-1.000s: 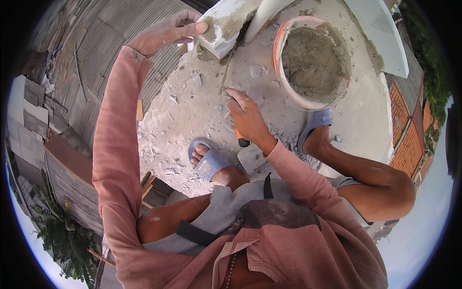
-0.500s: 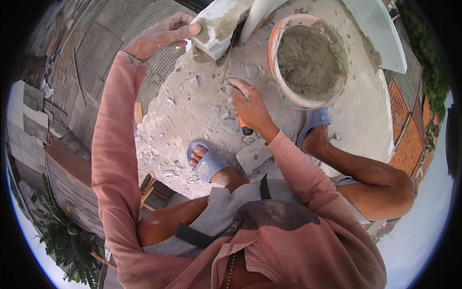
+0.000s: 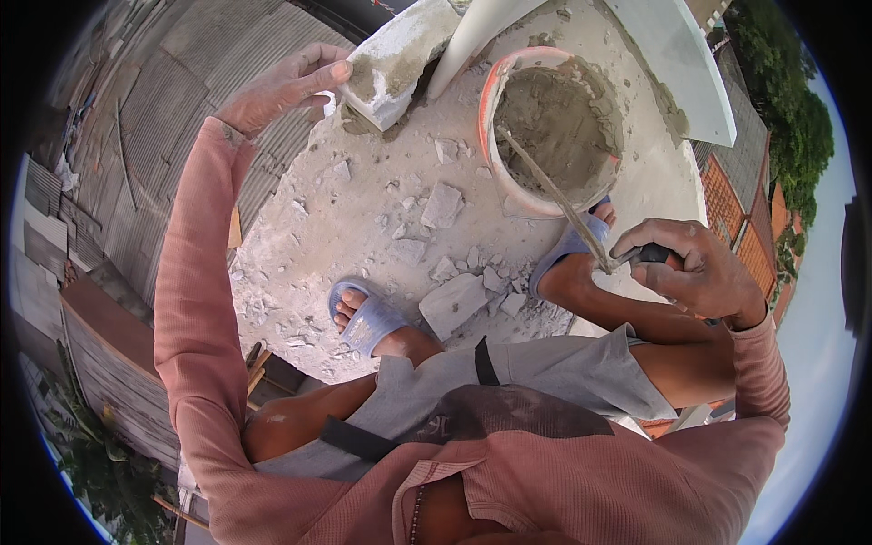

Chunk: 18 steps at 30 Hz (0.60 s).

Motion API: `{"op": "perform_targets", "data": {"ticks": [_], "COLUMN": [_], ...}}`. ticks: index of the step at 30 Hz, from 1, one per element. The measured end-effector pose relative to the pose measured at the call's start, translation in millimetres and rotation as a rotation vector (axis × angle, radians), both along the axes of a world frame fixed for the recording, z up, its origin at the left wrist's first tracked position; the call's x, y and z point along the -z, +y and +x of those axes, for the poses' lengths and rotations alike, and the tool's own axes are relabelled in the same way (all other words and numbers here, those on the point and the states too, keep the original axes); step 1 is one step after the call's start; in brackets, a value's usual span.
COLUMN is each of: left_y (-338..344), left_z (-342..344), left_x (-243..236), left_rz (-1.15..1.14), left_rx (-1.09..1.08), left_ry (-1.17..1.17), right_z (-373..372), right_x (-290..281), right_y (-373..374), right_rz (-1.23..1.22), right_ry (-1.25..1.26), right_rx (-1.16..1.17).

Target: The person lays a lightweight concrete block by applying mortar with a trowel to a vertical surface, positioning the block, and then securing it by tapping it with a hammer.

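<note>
My left hand point(image 3: 289, 89) is at the left end of a white block point(image 3: 392, 80) smeared with grey mortar. Its thumb presses on the block's edge and the other fingers curl behind it, their tips partly hidden. A trowel point(image 3: 559, 200) is gripped by its black and orange handle in my right hand point(image 3: 695, 268), to the right of my legs. Its narrow-looking blade slants up and left, with the tip over the mortar point(image 3: 554, 118) inside a white and orange bucket point(image 3: 490, 118). Whether the tip touches the mortar, I cannot tell.
Broken rubble point(image 3: 443, 207) and a larger flat chunk point(image 3: 452, 304) lie on the concrete ledge point(image 3: 300, 236) around my sandalled feet. A white pipe point(image 3: 477, 45) rises beyond the block. Past the ledge's edges lie corrugated roofing point(image 3: 200, 82) on the left and tiled roofs point(image 3: 724, 204) on the right.
My right hand has swung with the trowel from the rubble near the block to the right, bringing the blade over the bucket. My left hand stays on the block; the whole view has shifted slightly.
</note>
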<state>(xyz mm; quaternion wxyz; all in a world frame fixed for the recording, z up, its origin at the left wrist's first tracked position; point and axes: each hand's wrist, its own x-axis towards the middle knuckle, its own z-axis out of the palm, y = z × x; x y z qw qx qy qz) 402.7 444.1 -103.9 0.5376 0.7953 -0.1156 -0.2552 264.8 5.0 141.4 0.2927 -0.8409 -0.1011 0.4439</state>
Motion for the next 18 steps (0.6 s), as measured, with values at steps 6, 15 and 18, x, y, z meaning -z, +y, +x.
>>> {"op": "perform_targets", "data": {"ticks": [6,15,18], "left_y": [-25,-223,-245], "left_z": [-83,-129,-134], "left_x": [-33,-63,-53], "left_rz": [-0.001,-0.225,-0.38], "left_rx": [-0.554,-0.319,-0.49], "left_ry": [0.056,0.758,0.713], "right_z": [85,163,180], "right_x": [-94,78,118], "right_y": [-99,-204,-229], "right_rz": [-0.453,-0.182,-0.171], "right_ry": [0.248,-0.142,-0.319], "right_rx": [0.381,0.26,0.107]}}
